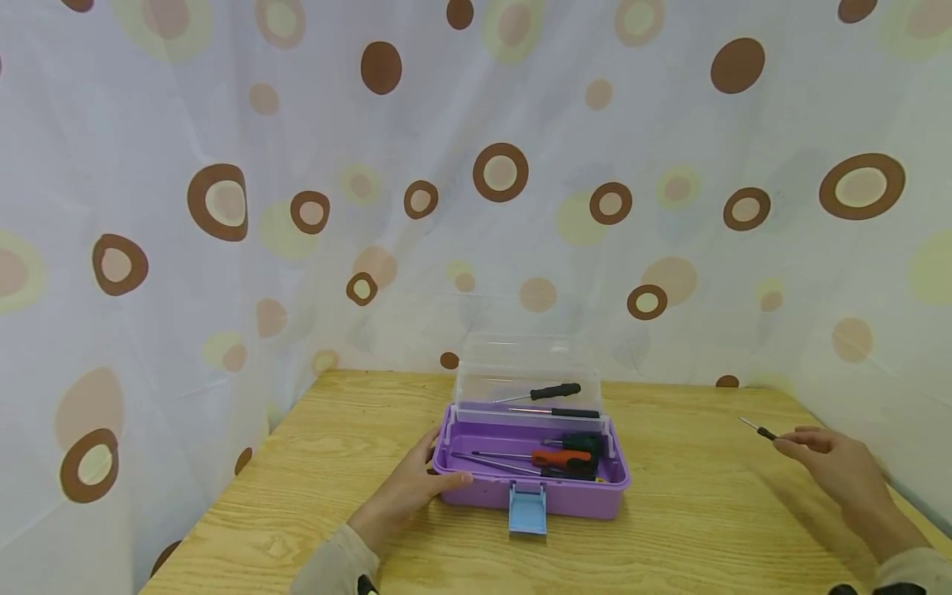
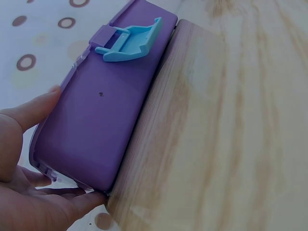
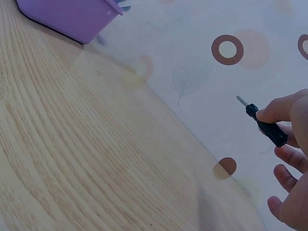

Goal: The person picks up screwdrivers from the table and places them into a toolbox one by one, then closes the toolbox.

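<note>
A purple toolbox (image 1: 580, 501) with its clear lid (image 1: 521, 355) raised stands mid-table. My left hand (image 1: 402, 489) grips its left front corner, thumb on the front rim and fingers around the end, as the left wrist view shows. Off to the right of the box, my right hand (image 1: 840, 469) pinches a small black-handled screwdriver (image 3: 273, 131) between thumb and fingers, its short metal tip pointing away from the palm. Inside the box lie an orange-and-black screwdriver (image 1: 558, 457) and several dark-handled ones. A black screwdriver (image 1: 555, 392) and another dark-handled tool (image 1: 574, 413) lie higher, by the raised lid.
A light blue latch (image 1: 527, 512) hangs down at the front of the box. The wooden table (image 1: 684, 529) reaches back to a white curtain (image 1: 550, 107) with brown and beige circles, which also encloses both sides.
</note>
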A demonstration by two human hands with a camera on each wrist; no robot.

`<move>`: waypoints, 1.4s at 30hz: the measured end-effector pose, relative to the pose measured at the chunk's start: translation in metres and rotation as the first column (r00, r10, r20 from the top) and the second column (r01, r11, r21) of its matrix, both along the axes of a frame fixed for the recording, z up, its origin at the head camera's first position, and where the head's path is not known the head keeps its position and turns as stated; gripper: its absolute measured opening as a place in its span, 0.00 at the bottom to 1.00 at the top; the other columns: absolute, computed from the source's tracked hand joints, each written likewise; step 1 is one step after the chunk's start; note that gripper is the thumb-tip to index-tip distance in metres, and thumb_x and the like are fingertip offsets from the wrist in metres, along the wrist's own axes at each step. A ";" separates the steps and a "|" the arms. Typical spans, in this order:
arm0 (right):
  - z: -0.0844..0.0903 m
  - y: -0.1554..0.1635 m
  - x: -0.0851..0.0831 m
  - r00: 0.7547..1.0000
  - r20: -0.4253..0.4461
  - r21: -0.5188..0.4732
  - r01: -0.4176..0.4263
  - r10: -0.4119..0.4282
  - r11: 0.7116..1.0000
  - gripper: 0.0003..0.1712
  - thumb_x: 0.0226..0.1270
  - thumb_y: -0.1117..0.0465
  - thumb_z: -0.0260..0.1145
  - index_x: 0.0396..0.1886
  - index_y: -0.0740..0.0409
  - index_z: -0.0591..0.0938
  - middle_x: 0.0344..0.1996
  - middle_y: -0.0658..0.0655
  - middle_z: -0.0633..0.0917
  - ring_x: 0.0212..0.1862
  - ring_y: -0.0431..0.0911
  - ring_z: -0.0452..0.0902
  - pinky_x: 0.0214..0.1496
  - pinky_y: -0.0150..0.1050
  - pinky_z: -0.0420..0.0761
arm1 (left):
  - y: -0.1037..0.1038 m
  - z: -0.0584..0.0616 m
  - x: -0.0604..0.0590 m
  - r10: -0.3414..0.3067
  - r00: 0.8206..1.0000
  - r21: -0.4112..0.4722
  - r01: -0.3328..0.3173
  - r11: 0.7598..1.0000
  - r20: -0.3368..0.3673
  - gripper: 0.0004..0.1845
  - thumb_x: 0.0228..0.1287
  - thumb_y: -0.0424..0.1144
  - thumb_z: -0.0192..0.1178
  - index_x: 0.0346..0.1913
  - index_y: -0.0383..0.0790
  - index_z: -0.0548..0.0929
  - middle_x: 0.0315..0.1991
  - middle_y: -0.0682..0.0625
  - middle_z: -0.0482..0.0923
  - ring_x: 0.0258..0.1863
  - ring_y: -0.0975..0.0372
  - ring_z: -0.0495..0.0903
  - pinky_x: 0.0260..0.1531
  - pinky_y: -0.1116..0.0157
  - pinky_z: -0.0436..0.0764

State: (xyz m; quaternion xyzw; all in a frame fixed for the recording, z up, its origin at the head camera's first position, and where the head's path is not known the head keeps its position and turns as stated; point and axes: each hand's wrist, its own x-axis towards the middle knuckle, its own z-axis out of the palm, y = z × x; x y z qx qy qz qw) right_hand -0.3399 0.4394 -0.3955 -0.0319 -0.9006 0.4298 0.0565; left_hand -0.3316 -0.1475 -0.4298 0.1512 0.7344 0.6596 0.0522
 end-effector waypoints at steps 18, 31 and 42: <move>0.007 -0.018 -0.004 0.997 -0.054 0.019 -0.048 0.049 0.999 0.43 0.78 0.38 0.60 0.63 0.79 0.75 0.75 0.79 0.55 0.70 0.81 0.50 0.59 0.76 0.65 | 0.000 0.000 0.000 -0.002 1.000 -0.004 0.002 1.000 -0.009 0.54 0.63 0.38 0.75 0.83 0.37 0.50 0.77 0.29 0.57 0.74 0.37 0.59 0.71 0.41 0.61; 0.017 -0.050 -0.009 0.985 -0.113 0.030 -0.129 0.132 0.991 0.36 0.79 0.45 0.62 0.60 0.78 0.78 0.74 0.78 0.59 0.71 0.80 0.48 0.60 0.77 0.62 | 0.000 0.001 0.001 0.013 1.000 -0.042 -0.013 0.999 -0.010 0.53 0.63 0.39 0.75 0.82 0.35 0.51 0.77 0.30 0.57 0.74 0.36 0.59 0.71 0.38 0.59; 0.023 -0.084 -0.018 0.966 -0.165 0.086 -0.189 0.201 0.978 0.31 0.79 0.49 0.63 0.60 0.77 0.78 0.73 0.79 0.60 0.71 0.79 0.50 0.60 0.77 0.64 | 0.000 0.000 0.001 0.021 1.000 -0.032 -0.021 0.999 0.003 0.55 0.62 0.40 0.76 0.83 0.36 0.51 0.77 0.30 0.57 0.74 0.37 0.59 0.71 0.40 0.60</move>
